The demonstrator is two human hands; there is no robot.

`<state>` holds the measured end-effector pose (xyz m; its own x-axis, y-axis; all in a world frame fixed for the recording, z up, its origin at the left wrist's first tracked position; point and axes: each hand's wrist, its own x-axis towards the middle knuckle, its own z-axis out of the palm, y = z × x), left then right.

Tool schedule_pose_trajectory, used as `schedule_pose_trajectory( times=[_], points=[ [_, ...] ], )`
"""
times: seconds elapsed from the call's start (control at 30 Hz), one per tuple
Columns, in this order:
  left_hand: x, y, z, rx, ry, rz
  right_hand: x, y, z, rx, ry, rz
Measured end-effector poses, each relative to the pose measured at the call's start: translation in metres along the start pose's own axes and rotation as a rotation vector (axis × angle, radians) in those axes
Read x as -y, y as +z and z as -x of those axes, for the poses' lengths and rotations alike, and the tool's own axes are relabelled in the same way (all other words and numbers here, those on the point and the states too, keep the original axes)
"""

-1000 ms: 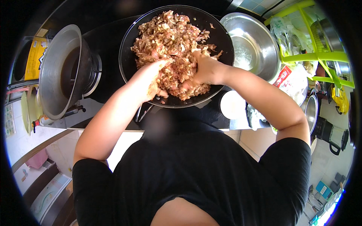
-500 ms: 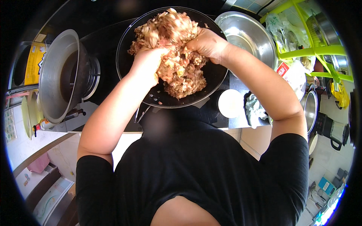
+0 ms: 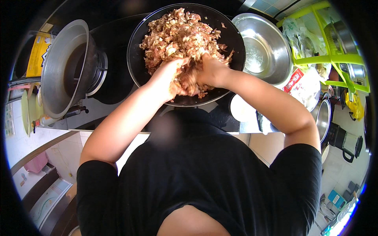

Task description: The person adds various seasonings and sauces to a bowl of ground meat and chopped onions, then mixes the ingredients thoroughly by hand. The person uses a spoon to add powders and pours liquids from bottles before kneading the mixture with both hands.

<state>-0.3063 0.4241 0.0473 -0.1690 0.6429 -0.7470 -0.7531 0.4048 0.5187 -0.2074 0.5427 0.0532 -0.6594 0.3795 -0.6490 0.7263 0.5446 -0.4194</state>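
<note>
A heaped mound of chopped meat mixture (image 3: 177, 33), brown and pink with pale bits, fills much of a wide black pan (image 3: 136, 59). My left hand (image 3: 167, 76) and my right hand (image 3: 214, 72) are both sunk into the near side of the mound, facing each other. Between them they grip a blurred clump of the meat. Fingers on both hands curl into the mixture, and their tips are mostly hidden. Small scraps of meat cling to the pan's dark surface around the heap.
On the left stands a large grey wok (image 3: 59, 94) with dark liquid. An empty-looking steel bowl (image 3: 271, 43) touches the pan's right side. A white round object (image 3: 240, 108) lies under my right forearm, beside a green rack (image 3: 311, 59). A yellow box (image 3: 37, 53) is far left.
The lifted clump of meat has come down onto the heap, spreading it across the far side of the pan. Both hands have shifted slightly toward me and closer together.
</note>
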Motion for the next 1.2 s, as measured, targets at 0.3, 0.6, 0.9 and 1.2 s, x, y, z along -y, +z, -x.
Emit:
schedule_pose_trajectory(
  times=[0.3,0.6,0.9,1.2],
  points=[
    [0.002,0.003,-0.014,0.132,0.145,0.017,-0.013,-0.010,-0.014,0.036,-0.103,-1.218],
    [-0.043,0.004,0.005,-0.024,0.489,-0.105,0.005,-0.047,-0.013,-0.375,-0.328,-0.680],
    [-0.045,-0.015,0.006,-0.067,0.353,-0.112,-0.018,-0.070,-0.047,-0.422,-0.317,-0.213],
    [-0.047,-0.020,-0.037,0.045,0.135,-0.022,-0.026,-0.022,-0.109,0.313,-0.155,-1.092]
  ],
)
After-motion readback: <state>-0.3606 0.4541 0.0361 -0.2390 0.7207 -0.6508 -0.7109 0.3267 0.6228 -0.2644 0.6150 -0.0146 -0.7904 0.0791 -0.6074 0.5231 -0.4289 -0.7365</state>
